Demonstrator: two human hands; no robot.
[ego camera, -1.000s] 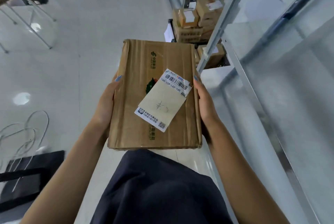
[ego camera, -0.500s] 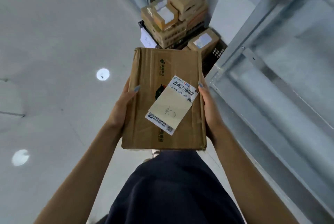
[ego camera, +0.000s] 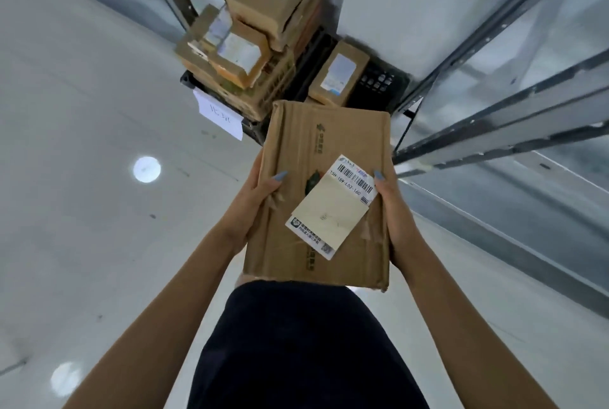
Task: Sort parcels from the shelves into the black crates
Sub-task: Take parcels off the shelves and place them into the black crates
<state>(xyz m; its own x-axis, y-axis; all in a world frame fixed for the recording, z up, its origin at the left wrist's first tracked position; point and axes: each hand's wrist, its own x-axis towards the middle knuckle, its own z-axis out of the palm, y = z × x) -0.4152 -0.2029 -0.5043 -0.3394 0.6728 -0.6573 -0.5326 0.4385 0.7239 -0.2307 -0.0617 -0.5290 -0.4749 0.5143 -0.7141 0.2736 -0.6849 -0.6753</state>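
Observation:
I hold a flat brown cardboard parcel [ego camera: 296,178] with a white barcode label in front of my waist. My left hand [ego camera: 250,207] grips its left edge and my right hand [ego camera: 392,207] grips its right edge, thumbs on top. Just beyond the parcel stand two black crates on the floor. The left black crate [ego camera: 253,130] is heaped with several brown parcels and carries a white paper tag. The right black crate [ego camera: 379,85] holds one small labelled parcel [ego camera: 339,75].
Grey metal shelving [ego camera: 501,125] runs along my right side, its upright close to the right crate. A white wall stands behind the crates. Pale glossy floor [ego camera: 82,210] spreads out to the left.
I have moved toward the crates with the parcel; they now look larger and sit just past its far edge. My grip on the parcel is unchanged.

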